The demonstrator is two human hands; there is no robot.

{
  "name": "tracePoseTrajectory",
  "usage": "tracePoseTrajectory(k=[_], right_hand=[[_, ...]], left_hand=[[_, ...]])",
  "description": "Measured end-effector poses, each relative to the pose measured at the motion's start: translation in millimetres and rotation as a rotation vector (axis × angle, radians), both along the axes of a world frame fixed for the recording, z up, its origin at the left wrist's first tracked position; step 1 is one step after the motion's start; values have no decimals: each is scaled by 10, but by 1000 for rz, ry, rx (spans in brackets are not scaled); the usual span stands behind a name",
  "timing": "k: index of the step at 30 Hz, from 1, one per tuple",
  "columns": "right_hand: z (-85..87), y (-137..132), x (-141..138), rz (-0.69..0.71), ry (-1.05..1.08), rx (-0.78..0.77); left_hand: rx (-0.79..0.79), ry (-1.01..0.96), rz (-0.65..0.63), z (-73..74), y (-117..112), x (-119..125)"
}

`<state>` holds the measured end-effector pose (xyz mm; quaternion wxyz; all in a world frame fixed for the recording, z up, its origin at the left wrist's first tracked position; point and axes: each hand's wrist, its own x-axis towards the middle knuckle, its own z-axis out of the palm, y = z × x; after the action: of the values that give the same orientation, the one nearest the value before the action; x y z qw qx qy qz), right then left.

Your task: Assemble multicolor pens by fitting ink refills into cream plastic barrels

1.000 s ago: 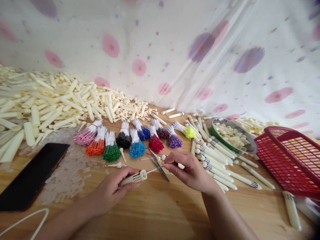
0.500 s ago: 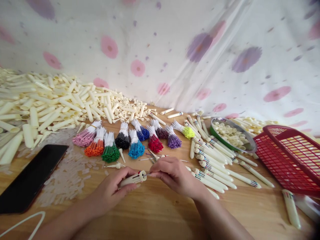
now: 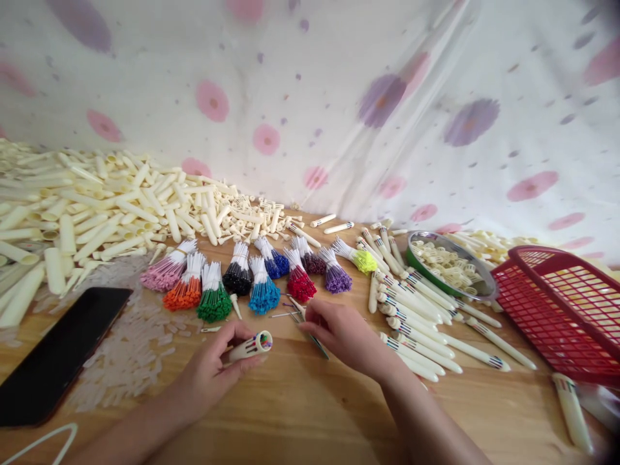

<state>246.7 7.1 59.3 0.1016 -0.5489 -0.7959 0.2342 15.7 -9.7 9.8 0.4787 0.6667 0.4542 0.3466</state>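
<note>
- Multicolour pen barrel, cream, slotted: in the left hand, above the tabletop; slightly further left than half a second ago, its open mouth now turned more toward the viewer.
- Coloured ends, several: visible inside the barrel's mouth, where the right hand's fingers and a thin rod were in the earlier frame.
- Left hand: fingers closed around the barrel, as before.
- Right hand: withdrawn from the mouth, now well apart from the barrel; fingers narrow, beside slim tweezers and a cream cone piece. Whether they grip either cannot be told.
- Refill bundles, colour-tipped, including green, light blue and red: beyond the hands, unchanged.
- Assembled pens, cream: rows right of the right hand, unchanged.
- Smartphone, black: left side, unchanged.
</note>
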Motion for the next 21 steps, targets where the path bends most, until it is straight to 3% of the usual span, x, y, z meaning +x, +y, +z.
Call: tracePoseTrajectory(k=[2, 5, 13, 17, 21], right_hand=[[-86, 21, -30, -53, -236, 5], [-174, 27, -77, -65, -376, 6], [-68, 3, -9, -16, -362, -26], [-224, -10, -167, -23, -441, -32], [-346, 7, -264, -36, -404, 64]], left_hand=[[36, -17, 47, -27, 6, 1], [46, -39, 77, -47, 13, 4], [61, -70, 143, -45, 35, 10], [69, -37, 131, -68, 42, -17], [28, 12, 84, -72, 42, -54]])
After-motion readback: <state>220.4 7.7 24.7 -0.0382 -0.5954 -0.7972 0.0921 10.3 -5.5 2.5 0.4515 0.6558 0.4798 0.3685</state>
